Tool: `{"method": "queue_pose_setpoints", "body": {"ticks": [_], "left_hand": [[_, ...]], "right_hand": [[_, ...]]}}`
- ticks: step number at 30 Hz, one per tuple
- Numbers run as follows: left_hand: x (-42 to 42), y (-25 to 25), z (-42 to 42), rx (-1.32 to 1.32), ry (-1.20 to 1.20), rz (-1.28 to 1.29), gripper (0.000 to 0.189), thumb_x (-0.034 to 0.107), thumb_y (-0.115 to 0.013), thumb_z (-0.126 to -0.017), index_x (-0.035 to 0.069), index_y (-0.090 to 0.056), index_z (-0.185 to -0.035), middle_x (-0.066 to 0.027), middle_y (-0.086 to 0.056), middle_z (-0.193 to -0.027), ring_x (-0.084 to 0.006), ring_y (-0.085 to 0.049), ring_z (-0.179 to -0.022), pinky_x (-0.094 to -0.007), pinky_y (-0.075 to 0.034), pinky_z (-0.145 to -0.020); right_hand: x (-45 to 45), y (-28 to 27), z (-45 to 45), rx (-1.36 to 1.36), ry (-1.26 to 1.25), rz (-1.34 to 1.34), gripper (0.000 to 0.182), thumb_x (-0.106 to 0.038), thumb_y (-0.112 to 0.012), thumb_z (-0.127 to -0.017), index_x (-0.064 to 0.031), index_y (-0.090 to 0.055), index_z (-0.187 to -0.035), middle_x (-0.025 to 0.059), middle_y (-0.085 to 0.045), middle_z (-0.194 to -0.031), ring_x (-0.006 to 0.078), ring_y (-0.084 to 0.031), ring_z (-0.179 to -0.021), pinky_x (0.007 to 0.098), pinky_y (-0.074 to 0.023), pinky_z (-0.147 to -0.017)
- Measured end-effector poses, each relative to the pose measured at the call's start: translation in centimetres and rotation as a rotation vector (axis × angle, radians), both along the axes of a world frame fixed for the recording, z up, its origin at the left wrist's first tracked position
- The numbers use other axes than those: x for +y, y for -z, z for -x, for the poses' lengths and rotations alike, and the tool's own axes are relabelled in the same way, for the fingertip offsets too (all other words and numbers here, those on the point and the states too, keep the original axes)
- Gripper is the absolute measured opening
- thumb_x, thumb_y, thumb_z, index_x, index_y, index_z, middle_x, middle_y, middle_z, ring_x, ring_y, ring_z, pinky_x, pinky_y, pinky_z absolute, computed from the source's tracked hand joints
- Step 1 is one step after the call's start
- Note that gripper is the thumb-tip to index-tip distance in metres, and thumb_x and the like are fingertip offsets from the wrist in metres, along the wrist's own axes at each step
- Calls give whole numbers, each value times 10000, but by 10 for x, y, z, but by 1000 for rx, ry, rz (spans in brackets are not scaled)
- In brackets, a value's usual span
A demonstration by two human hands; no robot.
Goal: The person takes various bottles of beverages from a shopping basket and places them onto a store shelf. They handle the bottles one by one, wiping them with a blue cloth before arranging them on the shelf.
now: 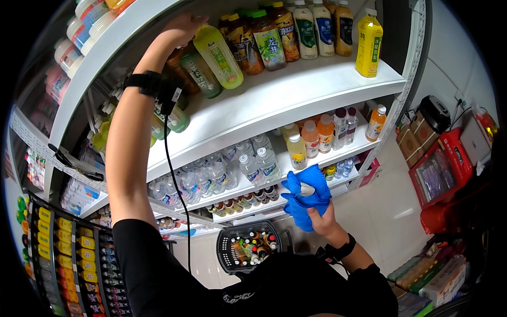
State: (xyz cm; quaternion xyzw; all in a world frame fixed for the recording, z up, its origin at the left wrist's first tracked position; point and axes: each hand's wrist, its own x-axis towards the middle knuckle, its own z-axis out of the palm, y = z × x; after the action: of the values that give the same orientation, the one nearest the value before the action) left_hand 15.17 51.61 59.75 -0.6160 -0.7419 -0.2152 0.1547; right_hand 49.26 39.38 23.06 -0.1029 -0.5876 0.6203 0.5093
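Note:
My left hand [180,31] reaches to the upper shelf and grips the top of a yellow-green drink bottle [218,57], which leans a little; its cap is hidden by the fingers. Beside it on the shelf stand a dark green bottle [202,76] and a green-capped tea bottle [269,41]. A yellow drink bottle [369,43] is apart from the rest near the shelf's right end. My right hand [324,222] holds a bunched blue cloth [307,198] with a pale patch showing in its folds, in front of the lower shelves.
Water bottles [253,166] and orange drink bottles [325,132] line the shelf below. A dark plastic basket [225,249] holding small bottles is on the floor. Cartons [443,277] and a red box [455,158] stand at right. A black cable [176,186] hangs from my left wrist.

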Motion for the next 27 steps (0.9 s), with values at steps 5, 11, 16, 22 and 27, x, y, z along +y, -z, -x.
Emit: {"method": "queue_pose_setpoints", "body": {"ticks": [5, 11, 16, 22, 27], "left_hand": [[43, 4, 41, 205, -42, 40, 461, 421, -487, -904, 2, -590, -1064, -190, -612, -833, -283, -596, -792, -392, -472, -674], [70, 10, 33, 571, -118, 240, 398, 341, -479, -917, 22, -575, -1134, -229, -607, -1030, -372, -581, -975, -449, -467, -818], [98, 22, 59, 433, -168, 201, 503, 447, -444, -913, -9, -606, -1048, -235, -619, -985, -410, -570, -943, -471, -445, -819], [119, 20, 128, 563, -46, 161, 479, 420, -436, -927, -3, -600, -1078, -243, -601, -1032, -418, -557, -950, -478, -436, -827], [119, 26, 88, 500, -146, 174, 450, 398, -439, -930, 2, -593, -1081, -256, -599, -1021, -422, -566, -922, -481, -440, -814]], "right_hand": [[15, 8, -7, -2, 26, 34, 353, -124, -583, -852, 54, -515, -1149, 136, -621, -1065, 199, -588, -987, 316, -435, -891], [35, 22, -18, -28, 53, 106, 368, -112, -567, -859, 50, -490, -1180, 130, -606, -1092, 196, -574, -1004, 316, -427, -904], [43, 32, -24, -56, 58, 119, 422, -117, -557, -867, 49, -435, -1236, 129, -568, -1162, 203, -550, -1051, 322, -410, -934], [41, 19, -22, 5, 59, 136, 403, -127, -556, -870, 48, -460, -1219, 132, -583, -1138, 200, -555, -1043, 322, -409, -934], [46, 24, -26, -22, 60, 145, 377, -131, -558, -869, 49, -488, -1193, 131, -597, -1114, 203, -564, -1026, 322, -415, -925]]}}
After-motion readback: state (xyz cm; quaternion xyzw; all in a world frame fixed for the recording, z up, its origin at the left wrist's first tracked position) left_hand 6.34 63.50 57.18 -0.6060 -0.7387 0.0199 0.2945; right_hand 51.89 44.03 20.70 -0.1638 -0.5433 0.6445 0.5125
